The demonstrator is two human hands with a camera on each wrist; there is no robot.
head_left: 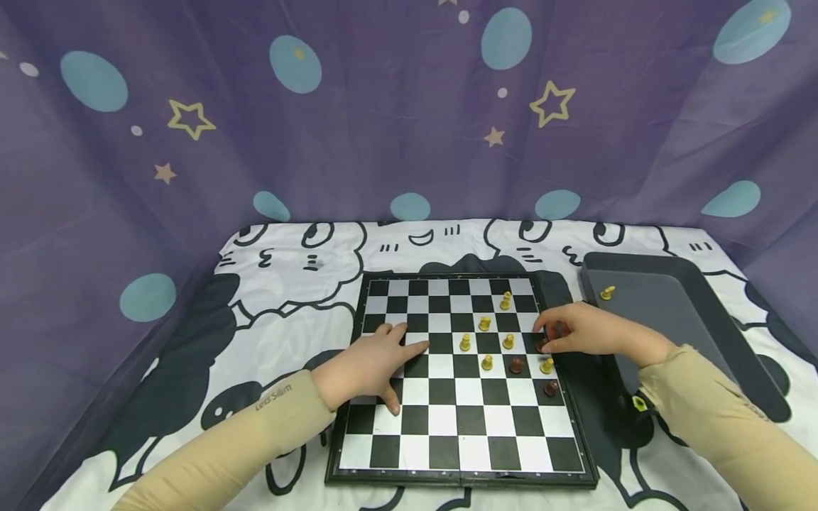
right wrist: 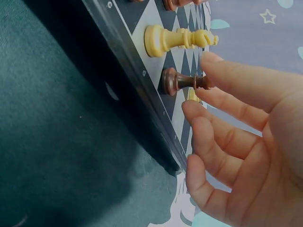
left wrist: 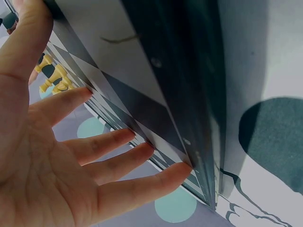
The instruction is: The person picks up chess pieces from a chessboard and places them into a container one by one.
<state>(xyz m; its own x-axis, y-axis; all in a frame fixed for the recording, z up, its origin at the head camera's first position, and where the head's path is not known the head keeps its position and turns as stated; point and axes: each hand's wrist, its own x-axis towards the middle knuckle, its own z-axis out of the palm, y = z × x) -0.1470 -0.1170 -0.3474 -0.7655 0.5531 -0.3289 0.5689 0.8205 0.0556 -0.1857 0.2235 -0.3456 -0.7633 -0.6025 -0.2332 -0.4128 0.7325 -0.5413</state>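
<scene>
A black-and-white chessboard (head_left: 444,390) lies on the cloth with several yellow and brown chess pieces on its right half. Fingers spread, my left hand (head_left: 371,365) rests its fingertips on the left side of the board; its palm (left wrist: 42,161) shows bare in the left wrist view. At the board's right edge, my right hand (head_left: 588,328) pinches the top of a brown chess piece (right wrist: 174,82) between thumb and forefinger. That piece stands upright on an edge square. Beside it is a yellow chess piece (right wrist: 158,41) with a notched head.
A dark grey tray (head_left: 686,266) stands right of the board, with a yellow piece (head_left: 607,292) lying in it near its left side. Another brown piece (head_left: 551,388) stands near the board's right edge. Behind everything hangs a purple curtain (head_left: 409,128).
</scene>
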